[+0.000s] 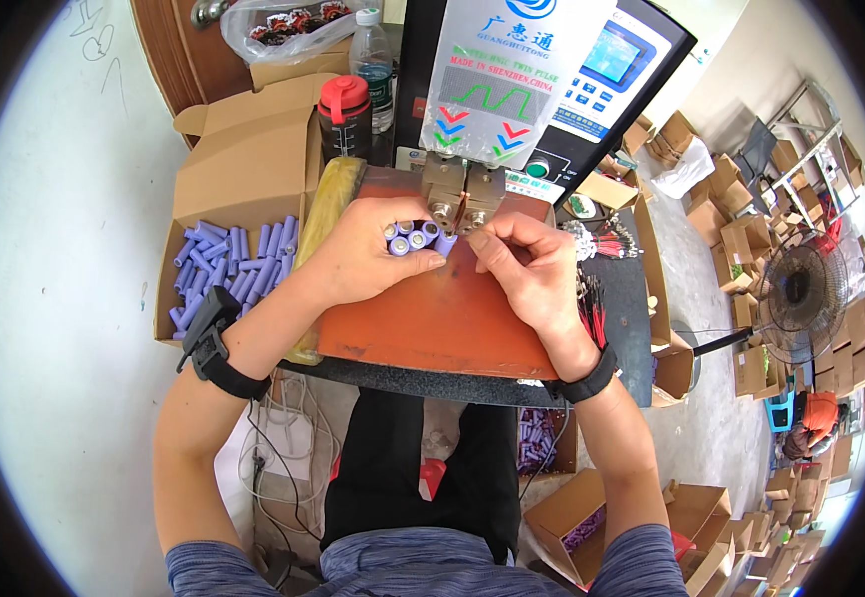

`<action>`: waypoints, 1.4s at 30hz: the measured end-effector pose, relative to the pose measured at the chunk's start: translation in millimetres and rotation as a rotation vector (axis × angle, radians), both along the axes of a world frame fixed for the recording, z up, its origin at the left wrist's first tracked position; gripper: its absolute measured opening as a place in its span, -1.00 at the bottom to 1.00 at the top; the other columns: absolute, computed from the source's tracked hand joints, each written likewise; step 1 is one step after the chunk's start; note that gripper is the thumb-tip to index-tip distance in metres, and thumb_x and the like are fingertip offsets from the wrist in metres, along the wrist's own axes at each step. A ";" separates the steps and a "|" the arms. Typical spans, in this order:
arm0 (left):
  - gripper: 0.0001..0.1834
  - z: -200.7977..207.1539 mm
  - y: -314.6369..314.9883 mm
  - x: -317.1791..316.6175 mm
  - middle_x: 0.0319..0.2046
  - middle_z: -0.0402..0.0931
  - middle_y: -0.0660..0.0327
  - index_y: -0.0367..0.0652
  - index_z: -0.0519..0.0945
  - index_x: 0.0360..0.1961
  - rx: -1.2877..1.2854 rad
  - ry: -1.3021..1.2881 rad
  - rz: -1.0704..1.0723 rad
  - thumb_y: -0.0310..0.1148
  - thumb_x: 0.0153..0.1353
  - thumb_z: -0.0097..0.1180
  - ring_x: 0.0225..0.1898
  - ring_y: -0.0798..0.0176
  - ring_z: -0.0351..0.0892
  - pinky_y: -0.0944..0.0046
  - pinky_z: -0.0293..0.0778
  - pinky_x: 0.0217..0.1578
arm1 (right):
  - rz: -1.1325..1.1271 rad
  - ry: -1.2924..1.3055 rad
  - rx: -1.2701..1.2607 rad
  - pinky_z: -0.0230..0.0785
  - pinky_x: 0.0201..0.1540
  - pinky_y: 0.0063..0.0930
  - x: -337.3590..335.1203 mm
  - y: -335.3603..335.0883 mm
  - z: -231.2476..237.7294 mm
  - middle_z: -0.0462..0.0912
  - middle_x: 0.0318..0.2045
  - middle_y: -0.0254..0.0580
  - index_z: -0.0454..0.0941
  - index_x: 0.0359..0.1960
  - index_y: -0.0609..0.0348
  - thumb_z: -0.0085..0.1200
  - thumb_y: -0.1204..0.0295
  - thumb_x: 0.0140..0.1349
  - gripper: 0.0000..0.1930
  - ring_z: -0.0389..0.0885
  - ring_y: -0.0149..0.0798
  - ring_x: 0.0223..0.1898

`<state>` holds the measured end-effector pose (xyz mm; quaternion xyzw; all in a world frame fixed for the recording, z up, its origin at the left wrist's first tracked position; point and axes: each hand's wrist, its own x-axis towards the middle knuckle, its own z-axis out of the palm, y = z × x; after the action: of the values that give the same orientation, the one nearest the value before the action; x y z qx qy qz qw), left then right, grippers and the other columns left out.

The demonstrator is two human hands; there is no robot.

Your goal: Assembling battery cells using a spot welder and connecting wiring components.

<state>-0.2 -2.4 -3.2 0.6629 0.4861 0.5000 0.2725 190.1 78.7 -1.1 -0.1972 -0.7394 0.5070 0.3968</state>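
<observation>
A bunch of several purple cylindrical battery cells (pixel 416 240) sits in my left hand (pixel 368 249), ends facing up. My left fingers and thumb wrap round it. Just beyond stand the two metal electrode holders (pixel 462 194) of a spot welder (pixel 497 75), and the cells lie close under them. My right hand (pixel 532 279) has its thumb and forefinger pinched together beside the right electrode, near the cells. Whatever is in that pinch is too small to make out. Both hands are above an orange-brown mat (pixel 432 333) on the table.
Left of the mat, an open cardboard box (pixel 243 134) holds many loose purple cells (pixel 228 264). A yellow wrapped bundle (pixel 336 204) lies between. Behind stand a red-lidded bottle (pixel 344 114) and a clear bottle (pixel 370 65). Red-and-black wires (pixel 592 308) lie right; a fan (pixel 801 294) stands farther off.
</observation>
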 end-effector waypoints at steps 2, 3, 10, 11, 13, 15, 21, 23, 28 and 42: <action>-0.68 -0.7 0.1 -0.6 -0.37 0.59 0.17 -0.27 0.58 -0.18 -0.020 0.002 -0.004 -0.48 -0.02 0.30 -0.33 0.37 0.53 0.31 0.45 -0.23 | 0.003 -0.025 0.009 0.37 -0.42 -0.73 0.0 -0.9 0.5 0.62 -0.51 -0.41 0.60 -0.36 0.31 0.14 0.54 0.20 -0.93 0.49 -0.64 -0.47; -0.67 -0.9 0.1 -0.6 -0.36 0.59 0.16 -0.27 0.58 -0.17 -0.040 0.003 -0.007 -0.48 -0.02 0.29 -0.31 0.36 0.54 0.31 0.45 -0.21 | 0.005 -0.036 0.019 0.38 -0.41 -0.72 0.2 -2.0 1.8 0.63 -0.50 -0.39 0.60 -0.35 0.32 0.13 0.54 0.20 -0.93 0.51 -0.63 -0.47; -0.67 -1.0 0.6 -0.3 -0.37 0.59 0.17 -0.26 0.58 -0.17 -0.004 -0.018 -0.011 -0.47 -0.02 0.30 -0.32 0.37 0.54 0.31 0.45 -0.22 | 0.030 -0.043 0.033 0.44 -0.38 -0.69 -1.6 -4.5 5.8 0.65 -0.49 -0.33 0.60 -0.33 0.33 0.11 0.55 0.22 -0.92 0.58 -0.57 -0.45; -0.67 -1.6 0.9 -0.6 -0.37 0.59 0.17 -0.26 0.58 -0.18 0.002 -0.005 -0.006 -0.47 -0.02 0.30 -0.33 0.37 0.53 0.32 0.45 -0.23 | 0.030 -0.042 0.033 0.44 -0.38 -0.69 -1.6 -4.9 6.4 0.65 -0.49 -0.33 0.60 -0.33 0.33 0.11 0.55 0.22 -0.92 0.58 -0.57 -0.45; -0.68 -2.7 1.4 -1.1 -0.37 0.59 0.18 -0.26 0.58 -0.18 0.008 0.008 -0.001 -0.47 -0.02 0.30 -0.33 0.38 0.53 0.32 0.45 -0.24 | 0.038 -0.054 0.032 0.44 -0.38 -0.68 -1.2 -5.3 7.2 0.65 -0.49 -0.31 0.60 -0.33 0.34 0.11 0.55 0.22 -0.91 0.60 -0.55 -0.45; -0.68 -3.6 1.8 -1.4 -0.38 0.59 0.19 -0.27 0.58 -0.19 -0.015 0.008 0.000 -0.48 -0.02 0.30 -0.33 0.39 0.53 0.32 0.45 -0.24 | 0.036 -0.061 0.038 0.44 -0.38 -0.68 -0.9 -4.7 6.5 0.65 -0.49 -0.31 0.60 -0.33 0.34 0.11 0.54 0.22 -0.91 0.60 -0.55 -0.45; -0.69 -3.3 1.7 -1.4 -0.38 0.59 0.19 -0.28 0.58 -0.19 -0.005 -0.005 -0.012 -0.47 -0.02 0.30 -0.34 0.39 0.54 0.33 0.45 -0.24 | 0.035 -0.060 0.048 0.44 -0.38 -0.68 -0.9 -5.3 6.1 0.65 -0.49 -0.31 0.60 -0.32 0.33 0.11 0.55 0.22 -0.91 0.59 -0.55 -0.45; -0.68 -3.6 2.4 -1.4 -0.38 0.59 0.18 -0.28 0.58 -0.19 0.016 0.007 -0.011 -0.48 -0.02 0.30 -0.34 0.39 0.54 0.33 0.45 -0.24 | 0.030 -0.065 0.050 0.43 -0.39 -0.69 -1.0 -4.5 5.0 0.65 -0.50 -0.32 0.60 -0.32 0.33 0.11 0.55 0.22 -0.92 0.59 -0.56 -0.46; -0.68 2.0 -0.7 0.2 -0.39 0.60 0.17 -0.27 0.59 -0.18 -0.046 0.027 0.008 -0.48 -0.02 0.30 -0.34 0.38 0.55 0.33 0.46 -0.25 | 0.008 -0.086 0.040 0.37 -0.45 -0.73 -0.4 -6.4 5.5 0.64 -0.51 -0.36 0.60 -0.36 0.31 0.11 0.56 0.21 -0.94 0.55 -0.61 -0.48; -0.77 3.9 0.4 10.7 -0.41 0.50 0.24 -0.30 0.48 -0.21 0.057 -0.310 0.144 -0.49 0.11 0.18 -0.40 0.43 0.50 0.40 0.42 -0.37 | -0.258 -0.024 0.226 0.44 -0.40 -0.54 -4.2 2.3 -6.4 0.63 -0.55 -0.20 0.53 -0.30 0.27 0.12 0.56 0.14 -0.90 0.63 -0.42 -0.49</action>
<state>10.5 -2.0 0.7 0.5487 0.4700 0.6281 0.2889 186.0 81.1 -7.5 -0.2504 -0.7649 0.3632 0.4694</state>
